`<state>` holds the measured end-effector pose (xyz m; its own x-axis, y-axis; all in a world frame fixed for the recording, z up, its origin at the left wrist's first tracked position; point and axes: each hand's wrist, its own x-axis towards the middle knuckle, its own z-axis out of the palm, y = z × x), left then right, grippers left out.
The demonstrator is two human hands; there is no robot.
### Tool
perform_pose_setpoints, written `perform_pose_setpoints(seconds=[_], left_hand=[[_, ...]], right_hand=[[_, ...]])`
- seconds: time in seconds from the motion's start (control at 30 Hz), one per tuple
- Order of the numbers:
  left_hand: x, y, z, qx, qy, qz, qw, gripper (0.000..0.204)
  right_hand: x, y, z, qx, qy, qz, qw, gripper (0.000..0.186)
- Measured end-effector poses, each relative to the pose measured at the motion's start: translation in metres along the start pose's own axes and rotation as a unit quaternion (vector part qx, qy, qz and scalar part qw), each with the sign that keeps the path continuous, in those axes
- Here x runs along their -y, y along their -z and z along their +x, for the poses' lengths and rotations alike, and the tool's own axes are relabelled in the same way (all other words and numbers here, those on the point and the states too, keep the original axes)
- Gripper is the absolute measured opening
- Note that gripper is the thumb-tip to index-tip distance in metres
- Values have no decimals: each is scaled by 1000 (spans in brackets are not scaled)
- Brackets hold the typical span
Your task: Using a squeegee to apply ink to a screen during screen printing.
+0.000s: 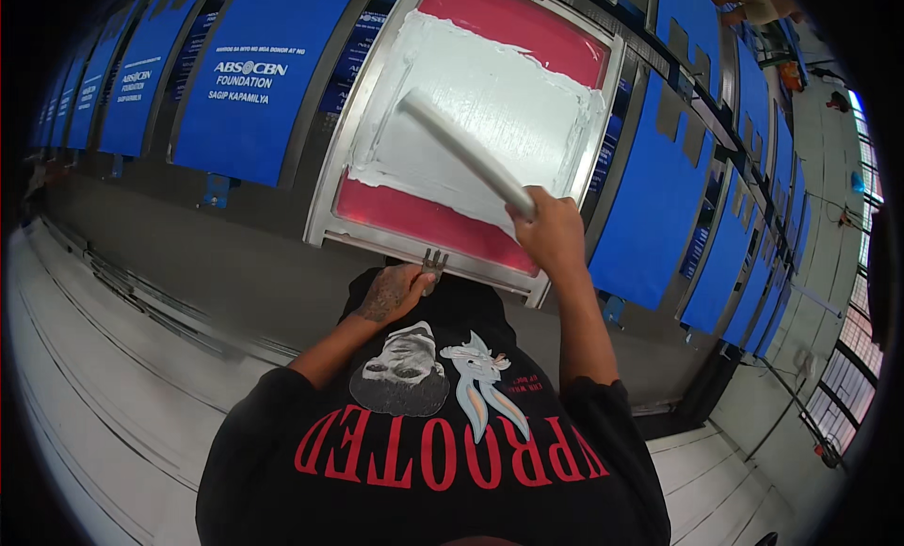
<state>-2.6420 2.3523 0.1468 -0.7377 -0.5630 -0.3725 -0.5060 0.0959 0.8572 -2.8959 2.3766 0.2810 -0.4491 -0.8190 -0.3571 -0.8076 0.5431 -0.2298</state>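
Observation:
A silk-screen frame (pixel 322 200) with a metal rim lies before me, tilted in the picture. White ink (pixel 513 108) covers the middle of its mesh in an uneven rectangle, with red bands (pixel 428 216) showing at the near and far ends. My right hand (pixel 554 231) is closed round one end of a long pale squeegee (pixel 461 151), which slants over the ink toward the upper left. At the near edge of the frame, my left hand (pixel 397 292) grips a small pronged metal bracket (pixel 433 264); its fingers are partly hidden.
Blue printed fabric pieces (pixel 254 85) lie in rows on boards left and right of the frame, with more blue pieces (pixel 654 202) along the right. Small blue metal brackets (pixel 216 190) stick out from the table's near edge. Part of another person (pixel 758 0) shows at the top right.

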Motion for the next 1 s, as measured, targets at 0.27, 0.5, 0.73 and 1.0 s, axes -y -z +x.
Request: perform_pose_setpoints(seconds=[0.27,0.5,0.73,1.0], left_hand=[[21,71,45,-471,-47,209,856,33],[55,113,54,-339,207,28,917,64],[71,100,43,-329,105,1,939,56],[91,141,87,-164,59,-44,984,46]], right_hand=[[-149,-1,38,-26,-120,390,913,41],[-176,-25,39,78,-168,627,757,46],[-173,-53,11,-16,-189,650,736,47],[-118,-62,-9,-187,-319,594,714,50]])
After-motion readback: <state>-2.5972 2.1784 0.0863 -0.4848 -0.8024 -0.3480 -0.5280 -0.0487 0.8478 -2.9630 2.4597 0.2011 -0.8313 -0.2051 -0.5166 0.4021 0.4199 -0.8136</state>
